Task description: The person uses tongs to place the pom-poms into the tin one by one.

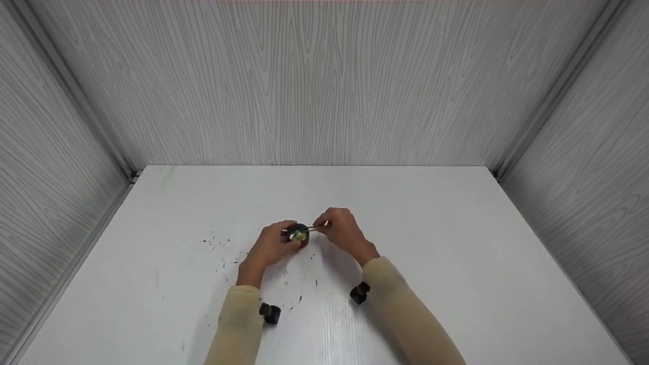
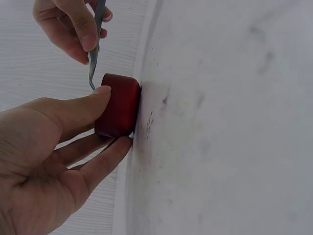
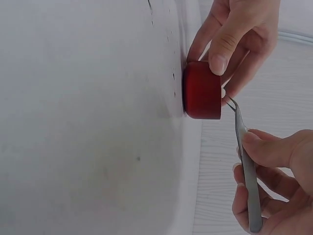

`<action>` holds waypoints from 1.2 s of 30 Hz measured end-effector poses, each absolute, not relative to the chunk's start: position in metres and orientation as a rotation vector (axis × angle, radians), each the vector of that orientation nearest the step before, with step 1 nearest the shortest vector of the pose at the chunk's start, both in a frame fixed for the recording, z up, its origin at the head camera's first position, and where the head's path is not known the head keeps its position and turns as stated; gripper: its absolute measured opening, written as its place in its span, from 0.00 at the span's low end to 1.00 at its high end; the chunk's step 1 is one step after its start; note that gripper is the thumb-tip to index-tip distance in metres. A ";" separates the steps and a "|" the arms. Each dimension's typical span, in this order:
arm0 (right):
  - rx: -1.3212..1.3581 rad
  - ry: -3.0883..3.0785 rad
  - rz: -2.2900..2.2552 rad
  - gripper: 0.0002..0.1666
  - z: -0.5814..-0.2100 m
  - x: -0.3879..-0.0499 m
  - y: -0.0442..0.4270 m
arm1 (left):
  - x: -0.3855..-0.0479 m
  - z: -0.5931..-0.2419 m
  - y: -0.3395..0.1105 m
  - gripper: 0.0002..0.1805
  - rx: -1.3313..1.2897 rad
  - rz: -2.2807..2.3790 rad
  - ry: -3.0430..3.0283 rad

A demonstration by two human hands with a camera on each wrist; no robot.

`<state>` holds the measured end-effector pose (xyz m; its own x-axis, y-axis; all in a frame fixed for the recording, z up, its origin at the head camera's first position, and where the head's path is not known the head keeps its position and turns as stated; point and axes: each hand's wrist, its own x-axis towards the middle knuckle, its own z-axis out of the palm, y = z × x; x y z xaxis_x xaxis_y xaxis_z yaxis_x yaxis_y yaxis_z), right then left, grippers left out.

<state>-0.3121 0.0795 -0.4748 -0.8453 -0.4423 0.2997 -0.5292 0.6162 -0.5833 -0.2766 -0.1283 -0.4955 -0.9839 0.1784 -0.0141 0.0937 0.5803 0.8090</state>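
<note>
A small red metallic round container [image 3: 203, 90] stands on the white table with its mouth up. My left hand [image 1: 268, 247] holds it, thumb on the near side and fingers on the far side. In the head view its inside looks dark, with small yellow-green and whitish bits [image 1: 299, 235] whose kind I cannot tell. My right hand [image 1: 346, 232] pinches silver bent-tip tweezers [image 3: 249, 181] between thumb and fingers. The tweezer tips are at the container's mouth, beside a small white thing [image 3: 223, 92] showing at the rim.
Dark specks and slivers [image 1: 218, 243] lie scattered on the white table [image 1: 431, 228], mostly left of and in front of the container. Wood-grain panels [image 1: 304, 86] stand at the back and both sides. A small black device [image 1: 271, 313] sits at each wrist.
</note>
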 end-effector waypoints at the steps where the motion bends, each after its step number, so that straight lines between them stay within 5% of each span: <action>1: 0.823 -2.717 1.034 0.07 -0.476 -0.312 0.078 | -0.276 -0.496 -0.128 0.29 0.234 1.381 2.701; 23: 0.784 -2.745 0.987 0.10 -0.474 -0.311 0.089 | -0.275 -0.497 -0.126 0.29 0.195 1.348 2.696; 36: 0.639 -2.672 1.120 0.09 -0.465 -0.316 0.154 | -0.274 -0.493 -0.127 0.31 0.201 1.327 2.711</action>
<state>-0.3164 0.1543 -0.4646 -0.8927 -0.3192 0.3181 -0.4507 0.6250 -0.6374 -0.2744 -0.1269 -0.4926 -0.9844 0.1695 -0.0461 0.0676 0.6078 0.7912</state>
